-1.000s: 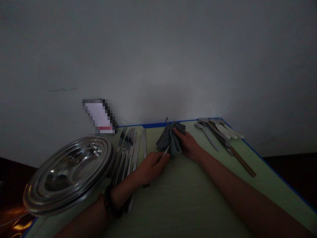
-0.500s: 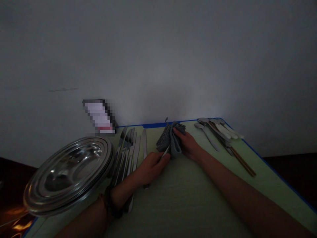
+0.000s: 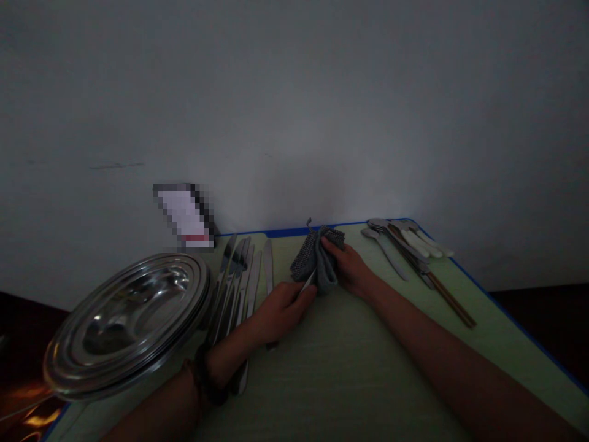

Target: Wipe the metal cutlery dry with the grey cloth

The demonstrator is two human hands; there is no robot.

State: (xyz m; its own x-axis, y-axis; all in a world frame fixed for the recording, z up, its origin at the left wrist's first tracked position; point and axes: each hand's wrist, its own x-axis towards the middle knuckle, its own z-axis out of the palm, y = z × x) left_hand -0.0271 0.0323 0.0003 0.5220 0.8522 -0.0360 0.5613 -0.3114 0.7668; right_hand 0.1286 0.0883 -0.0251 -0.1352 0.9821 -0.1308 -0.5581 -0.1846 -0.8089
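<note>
Over the middle of the table, my left hand [image 3: 288,310] is closed on the thin handle of a piece of metal cutlery [image 3: 309,280]. The cutlery's other end disappears into a folded grey cloth [image 3: 324,270], so its kind is hidden. My right hand [image 3: 348,265] grips that cloth from the right side, wrapping it about the cutlery. Left of my hands lies a row of table knives [image 3: 252,282], partly covered by my left forearm. One knife [image 3: 269,264] lies slightly apart from the row, nearest my left hand.
A stack of shiny divided metal plates [image 3: 133,319] stands at the table's left edge. Behind it a blurred-out screen device [image 3: 184,215] leans on the wall. Spoons [image 3: 384,248], white-handled cutlery [image 3: 421,242] and brown chopsticks [image 3: 451,298] lie at the right. The table [image 3: 359,368] has a blue rim.
</note>
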